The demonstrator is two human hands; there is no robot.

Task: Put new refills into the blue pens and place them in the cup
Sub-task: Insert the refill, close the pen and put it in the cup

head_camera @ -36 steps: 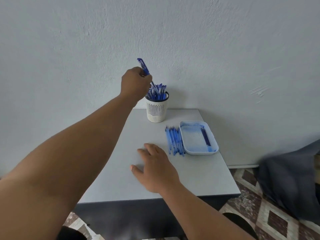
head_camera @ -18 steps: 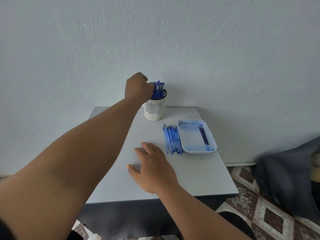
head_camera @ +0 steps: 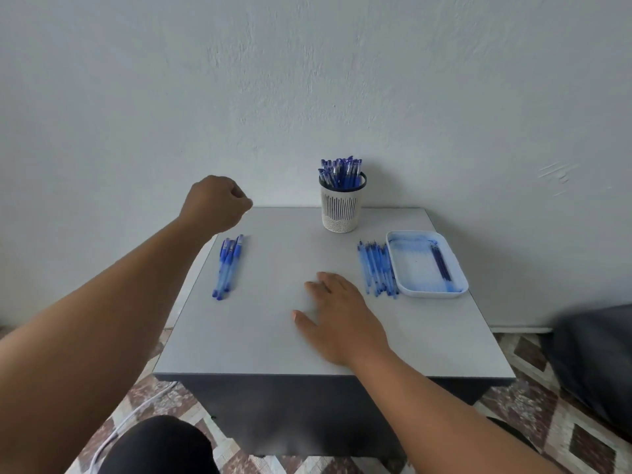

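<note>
A white slotted cup [head_camera: 342, 210] at the back of the grey table [head_camera: 273, 336] holds several blue pens [head_camera: 340, 172] standing upright. A few blue pens [head_camera: 228, 265] lie in a row near the table's left edge. My left hand [head_camera: 215, 203] hovers above their far end with curled fingers, holding nothing. My right hand [head_camera: 337, 313] rests flat on the table's middle, fingers spread. Several blue refills [head_camera: 378, 268] lie just right of it, beside a white tray [head_camera: 400, 271] with a couple of dark refills [head_camera: 441, 263] inside.
The table stands against a pale wall [head_camera: 307, 80]. A dark cloth mass [head_camera: 595, 357] lies on the patterned floor [head_camera: 533, 425] to the right. My dark-clad knee [head_camera: 160, 446] shows at the bottom left, next to a white cable [head_camera: 133, 415].
My left hand put the pen it held into the cup, then drew back left over the pens on the table. The view shifted left. My right hand stayed flat.
</note>
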